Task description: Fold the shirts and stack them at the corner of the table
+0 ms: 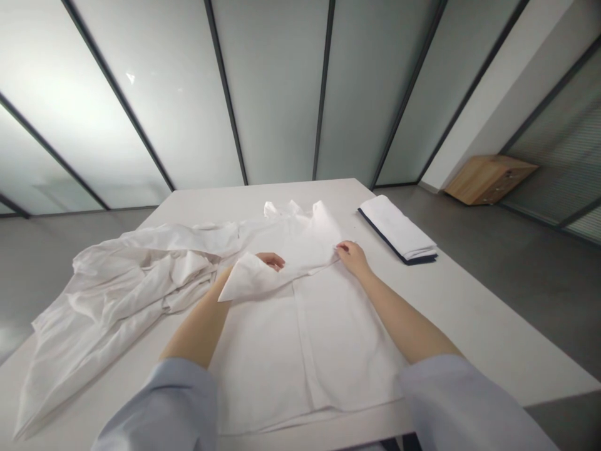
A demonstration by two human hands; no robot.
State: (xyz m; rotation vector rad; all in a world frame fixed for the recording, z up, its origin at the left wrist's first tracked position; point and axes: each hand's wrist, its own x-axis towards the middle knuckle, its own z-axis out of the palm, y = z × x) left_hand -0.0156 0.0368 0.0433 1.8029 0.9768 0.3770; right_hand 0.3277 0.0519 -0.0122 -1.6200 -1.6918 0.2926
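A white button-front garment (263,351), perhaps a shirt or coat, lies spread on the table in front of me, its placket running lengthwise. Its upper part is turned over, with a loose edge crossing the middle. My right hand (352,255) pinches this folded edge at the right side. My left hand (273,260) rests on the white cloth near the centre, fingers stretched out. A pointed flap of the fabric lies over my left wrist and hides it.
A heap of crumpled white cloth (117,282) covers the table's left side. Back right lies a folded white and dark navy stack (399,225). Beneath everything is the white table (469,313). Frosted glass panels (277,81) stand behind, and a wooden cabinet (488,178) stands right.
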